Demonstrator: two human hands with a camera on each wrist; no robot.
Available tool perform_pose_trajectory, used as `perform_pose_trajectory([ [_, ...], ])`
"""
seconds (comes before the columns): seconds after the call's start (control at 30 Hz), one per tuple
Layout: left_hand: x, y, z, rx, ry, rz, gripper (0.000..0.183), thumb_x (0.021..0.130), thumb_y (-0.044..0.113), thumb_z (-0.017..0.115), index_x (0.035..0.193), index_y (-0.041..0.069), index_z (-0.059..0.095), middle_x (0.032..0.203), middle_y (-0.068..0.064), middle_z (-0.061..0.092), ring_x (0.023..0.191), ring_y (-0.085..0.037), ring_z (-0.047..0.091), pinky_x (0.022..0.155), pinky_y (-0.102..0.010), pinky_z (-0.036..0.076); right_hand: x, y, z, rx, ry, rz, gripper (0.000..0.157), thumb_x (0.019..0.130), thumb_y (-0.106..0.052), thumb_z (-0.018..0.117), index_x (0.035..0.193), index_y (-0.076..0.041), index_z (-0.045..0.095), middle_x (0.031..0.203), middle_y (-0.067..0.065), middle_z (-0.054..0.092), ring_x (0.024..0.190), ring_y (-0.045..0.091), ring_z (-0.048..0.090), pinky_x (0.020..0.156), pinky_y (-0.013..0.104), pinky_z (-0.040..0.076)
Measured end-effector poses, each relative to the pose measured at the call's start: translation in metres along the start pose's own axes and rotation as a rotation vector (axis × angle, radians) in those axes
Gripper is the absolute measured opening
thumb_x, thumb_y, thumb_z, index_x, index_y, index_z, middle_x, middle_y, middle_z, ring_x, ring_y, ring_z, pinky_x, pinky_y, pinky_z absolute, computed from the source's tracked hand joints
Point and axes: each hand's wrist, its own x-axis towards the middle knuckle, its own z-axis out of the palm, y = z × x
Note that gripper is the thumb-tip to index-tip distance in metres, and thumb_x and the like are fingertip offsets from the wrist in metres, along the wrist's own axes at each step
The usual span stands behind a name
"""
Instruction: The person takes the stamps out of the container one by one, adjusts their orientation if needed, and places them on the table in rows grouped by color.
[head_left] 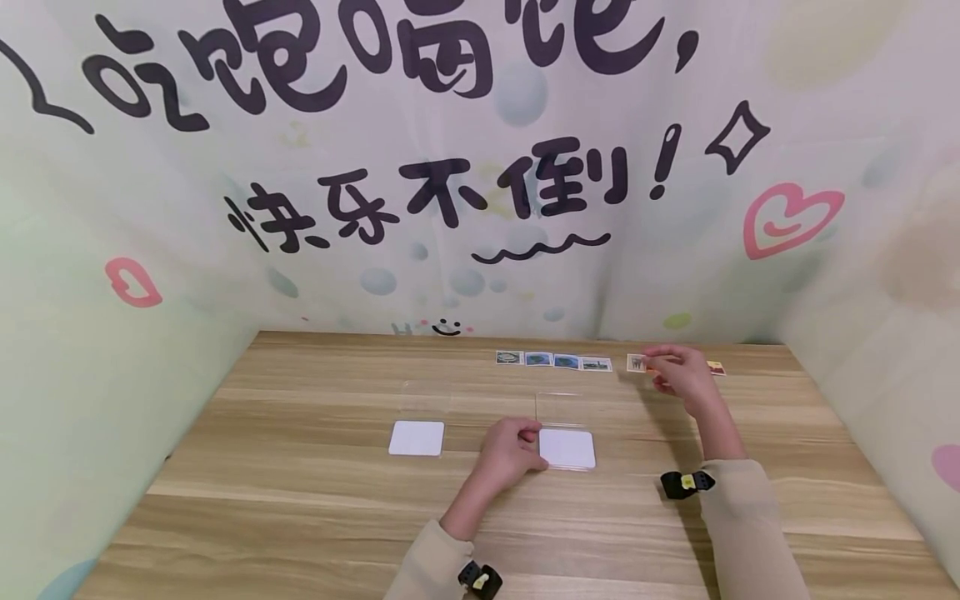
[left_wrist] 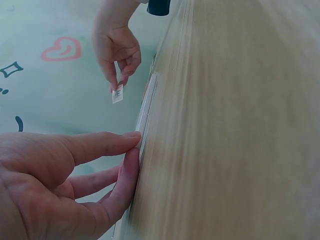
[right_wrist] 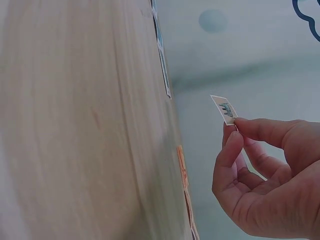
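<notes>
In the head view my right hand (head_left: 684,379) is raised over the back right of the table. It pinches a small white-edged stamp (right_wrist: 224,109) between thumb and fingertips, lifted off the tabletop. My left hand (head_left: 507,454) holds the left edge of a white card in a clear case (head_left: 567,449), lying flat, with the case's clear flap (head_left: 561,407) behind it. The left wrist view shows the thumb and fingertips (left_wrist: 131,141) at the case's thin edge. Orange-red stamps (right_wrist: 183,167) lie near the right hand, partly hidden by it in the head view.
Several stamps (head_left: 553,360) lie in a row at the table's back. Left of my left hand is another white card (head_left: 416,438), with a faint clear sheet (head_left: 426,397) behind it. A printed cloth wall (head_left: 450,283) stands along the back edge of the wooden table (head_left: 300,500).
</notes>
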Motion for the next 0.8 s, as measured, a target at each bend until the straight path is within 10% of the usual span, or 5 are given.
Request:
perform_pose_trajectory([
  [0.8,0.000,0.001,0.001,0.028,0.003,0.001,0.046,0.074,-0.013,0.084,0.118,-0.011,0.071,0.098,-0.011,0.064,0.087,-0.020,0.064,0.077,-0.035,0.059,0.011,0.009,0.001,-0.021,0.001,0.006,0.038,0.107,-0.012,0.060,0.132,0.015,0.056,0.088,-0.009,0.066,0.068,0.007,0.059,0.066,0.023,0.056],
])
